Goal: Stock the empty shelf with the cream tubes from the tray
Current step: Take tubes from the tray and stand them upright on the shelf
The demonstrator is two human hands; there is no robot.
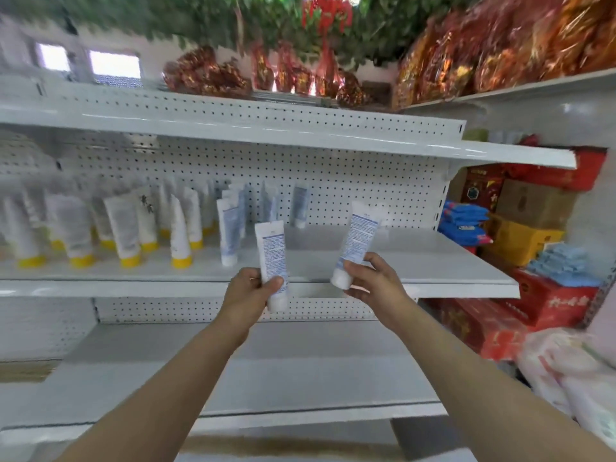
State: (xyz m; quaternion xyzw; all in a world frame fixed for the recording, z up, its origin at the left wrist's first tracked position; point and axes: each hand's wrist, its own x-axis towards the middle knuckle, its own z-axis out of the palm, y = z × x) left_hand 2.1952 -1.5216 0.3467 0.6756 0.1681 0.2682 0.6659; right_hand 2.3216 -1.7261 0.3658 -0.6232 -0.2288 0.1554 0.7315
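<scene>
While several white-and-blue tubes (230, 235) already stand cap-down near the middle of the middle shelf (416, 261), the job looks only partly done: the right half of that shelf, from those tubes out to its right edge, lies bare, and the shelf below (266, 361) carries nothing that shows. Yellow-capped tubes (123, 228) fill the left stretch of the same middle shelf, a separate product by the look of them. Both hands are raised just in front of the shelf's front edge, each wrapped around one cream tube near its cap end. The left hand (250, 288) holds its left tube (271, 255) nearly upright, long axis vertical, white cap at the bottom and flat crimped end pointing up. The right hand (370, 278) grips the right tube (356, 238) tilted, its crimped end leaning up and to the right, cap pointing down and to the left. Neither tube touches the shelf yet. By my reading, these two are about to be set down cap-first beside the standing row, and the bare stretch suggests many more are needed. No tray shows in this view, so how many tubes remain cannot be told.
</scene>
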